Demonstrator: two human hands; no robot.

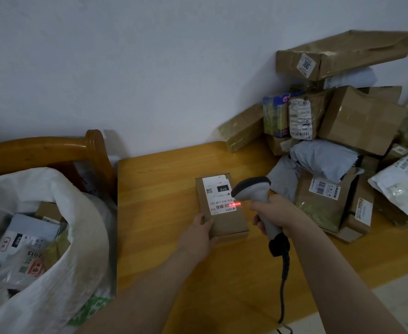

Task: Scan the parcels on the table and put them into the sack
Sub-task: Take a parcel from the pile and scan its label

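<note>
A small brown cardboard parcel (224, 221) with a white shipping label lies flat on the wooden table (154, 189). My left hand (198, 233) holds its near left corner, thumb on top. My right hand (276, 213) grips a grey barcode scanner (253, 191) whose head points at the label; a red scan line glows across the barcode. A white woven sack (77, 232) stands open to the left of the table, with several parcels inside.
A heap of cardboard boxes and grey and white mailer bags (338, 141) fills the table's right side, against the wall. A wooden chair (53, 150) stands behind the sack. The scanner's black coiled cable (283, 285) hangs toward the near table edge.
</note>
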